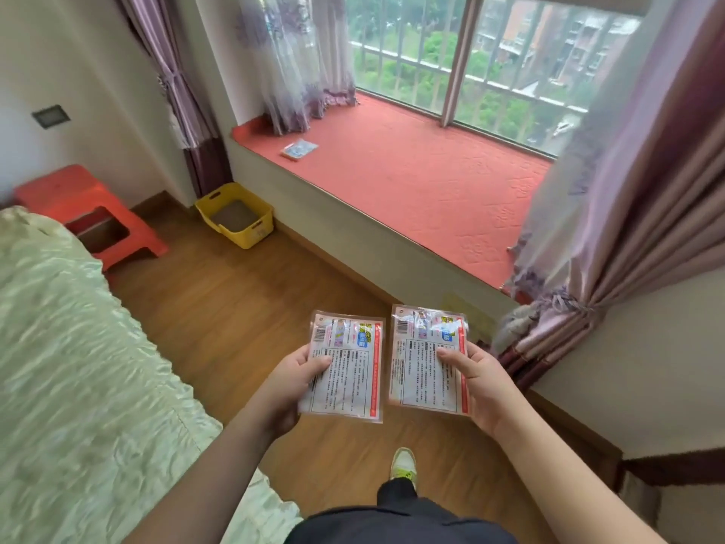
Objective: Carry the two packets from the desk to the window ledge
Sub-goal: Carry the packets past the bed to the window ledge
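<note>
I hold two flat plastic packets with white printed labels and red edges over the wooden floor. My left hand (288, 380) grips the left packet (347, 365) by its left edge, thumb on top. The right packet (425, 357) sits in my right hand (476, 380), which holds its right edge. Both packets lie side by side, face up, slightly apart. The window ledge (412, 178), covered in a red mat, stretches ahead and to the right, beyond the packets.
A small packet (299, 149) lies on the ledge's far left. A yellow bin (235, 214) and a red stool (90, 214) stand on the floor at left. A bed (78, 367) fills the left side. Purple curtains (612, 229) hang over the ledge's right end.
</note>
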`<state>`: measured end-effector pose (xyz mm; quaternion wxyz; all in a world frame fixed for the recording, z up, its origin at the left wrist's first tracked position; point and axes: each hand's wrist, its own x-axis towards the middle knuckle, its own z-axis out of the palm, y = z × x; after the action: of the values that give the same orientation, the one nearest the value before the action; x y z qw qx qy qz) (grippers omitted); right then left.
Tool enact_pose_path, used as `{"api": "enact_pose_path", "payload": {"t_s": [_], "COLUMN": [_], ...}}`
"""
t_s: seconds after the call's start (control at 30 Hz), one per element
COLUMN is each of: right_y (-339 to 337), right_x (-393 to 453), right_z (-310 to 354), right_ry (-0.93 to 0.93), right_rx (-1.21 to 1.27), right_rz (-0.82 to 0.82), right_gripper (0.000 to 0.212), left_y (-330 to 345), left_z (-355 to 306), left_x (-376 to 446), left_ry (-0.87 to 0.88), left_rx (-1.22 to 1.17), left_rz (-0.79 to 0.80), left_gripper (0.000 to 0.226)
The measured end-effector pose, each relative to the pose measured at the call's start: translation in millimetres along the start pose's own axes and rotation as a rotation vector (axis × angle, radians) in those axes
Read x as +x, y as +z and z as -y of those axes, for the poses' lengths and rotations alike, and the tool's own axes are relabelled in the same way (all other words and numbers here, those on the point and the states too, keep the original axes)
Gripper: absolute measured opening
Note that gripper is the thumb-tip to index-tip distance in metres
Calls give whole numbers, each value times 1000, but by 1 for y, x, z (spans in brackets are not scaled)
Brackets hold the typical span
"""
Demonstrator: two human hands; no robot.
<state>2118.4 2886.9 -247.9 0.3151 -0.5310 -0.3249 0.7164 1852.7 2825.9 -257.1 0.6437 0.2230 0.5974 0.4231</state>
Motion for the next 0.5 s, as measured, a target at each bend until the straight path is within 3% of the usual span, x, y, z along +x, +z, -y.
{"api": "enact_pose_path", "payload": {"t_s": [0.23,0.5], "right_y": [24,89], "right_x": [97,178], "right_z": [65,98], "right_ry": [50,112], "right_rx": [-94,-167], "right_rz": [127,221], "right_gripper": [19,16], "left_y": [-5,-55], "left_z": [-58,-94], "left_x": [65,113], "left_ry": [29,18], "left_rx": [-56,-198], "left_rz": [-122,-279], "left_gripper": [22,20]}}
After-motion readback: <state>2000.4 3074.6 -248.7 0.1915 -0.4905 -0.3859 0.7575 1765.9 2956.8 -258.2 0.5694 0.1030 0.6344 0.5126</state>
